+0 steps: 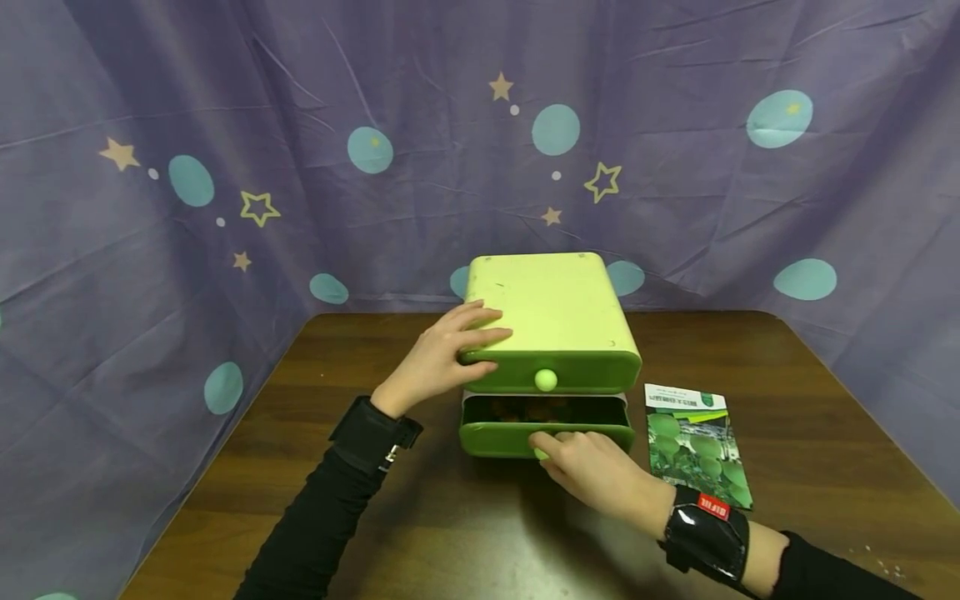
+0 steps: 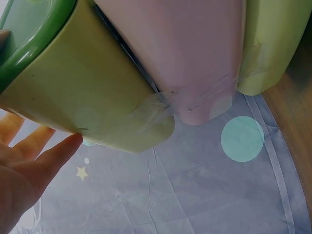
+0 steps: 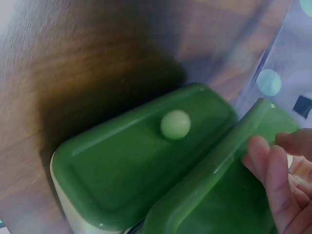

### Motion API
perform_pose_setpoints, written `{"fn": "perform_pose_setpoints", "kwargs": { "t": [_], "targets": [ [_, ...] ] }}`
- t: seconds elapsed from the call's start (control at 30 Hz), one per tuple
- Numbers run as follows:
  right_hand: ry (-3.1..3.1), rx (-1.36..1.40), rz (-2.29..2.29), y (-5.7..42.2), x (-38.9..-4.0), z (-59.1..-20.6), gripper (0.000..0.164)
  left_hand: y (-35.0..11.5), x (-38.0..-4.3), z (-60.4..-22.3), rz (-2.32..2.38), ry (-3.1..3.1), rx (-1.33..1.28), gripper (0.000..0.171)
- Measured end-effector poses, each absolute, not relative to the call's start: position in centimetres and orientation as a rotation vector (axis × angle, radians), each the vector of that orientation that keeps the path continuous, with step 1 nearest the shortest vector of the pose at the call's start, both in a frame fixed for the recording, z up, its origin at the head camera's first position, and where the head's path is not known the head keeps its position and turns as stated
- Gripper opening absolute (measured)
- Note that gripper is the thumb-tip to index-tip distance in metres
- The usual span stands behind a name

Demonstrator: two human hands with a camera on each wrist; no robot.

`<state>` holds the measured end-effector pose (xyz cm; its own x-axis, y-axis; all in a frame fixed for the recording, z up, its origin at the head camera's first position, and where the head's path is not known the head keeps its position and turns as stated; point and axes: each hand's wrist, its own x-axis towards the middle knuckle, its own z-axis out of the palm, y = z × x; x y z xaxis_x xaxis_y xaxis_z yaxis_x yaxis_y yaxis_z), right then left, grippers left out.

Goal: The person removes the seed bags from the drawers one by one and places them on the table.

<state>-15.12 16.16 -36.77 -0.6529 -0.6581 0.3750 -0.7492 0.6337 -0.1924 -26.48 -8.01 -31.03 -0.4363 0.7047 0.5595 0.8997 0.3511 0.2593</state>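
A small drawer cabinet [image 1: 551, 304] with a pale yellow-green top stands on the table. Its top drawer [image 1: 588, 372] is closed, while the green drawer [image 1: 480, 440] below it is pulled partway out. Dim brownish things [image 1: 536, 411] lie inside that drawer, too dark to make out. My left hand [image 1: 442, 350] rests with extended fingers on the cabinet's top left edge, thumb at the front. With curled fingers, my right hand [image 1: 592, 471] pinches the round knob [image 1: 541, 454] of the pulled-out drawer. The right wrist view shows another closed drawer [image 3: 122, 165] with its own knob [image 3: 175, 125].
A seed packet-like printed sheet [image 1: 697, 446] with green round fruit lies right of the cabinet. The wooden table [image 1: 375, 350] runs back to a purple curtain [image 1: 420, 208]. A pink middle tier [image 2: 195, 58] shows on the cabinet's side.
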Motion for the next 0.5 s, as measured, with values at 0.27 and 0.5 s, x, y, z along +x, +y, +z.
{"fn": "perform_pose_setpoints", "kwargs": {
  "t": [0.27, 0.5],
  "targets": [
    [-2.539, 1.159, 0.405, 16.0, -12.8, -37.3, 0.031, -7.9, -26.3, -30.9, -0.772, -2.275, -1.421, 0.041],
    [-2.512, 1.199, 0.389, 16.2, -11.0, -37.6, 0.032, -7.9, -26.3, -30.8, -0.768, -2.277, -1.415, 0.041]
  ]
}}
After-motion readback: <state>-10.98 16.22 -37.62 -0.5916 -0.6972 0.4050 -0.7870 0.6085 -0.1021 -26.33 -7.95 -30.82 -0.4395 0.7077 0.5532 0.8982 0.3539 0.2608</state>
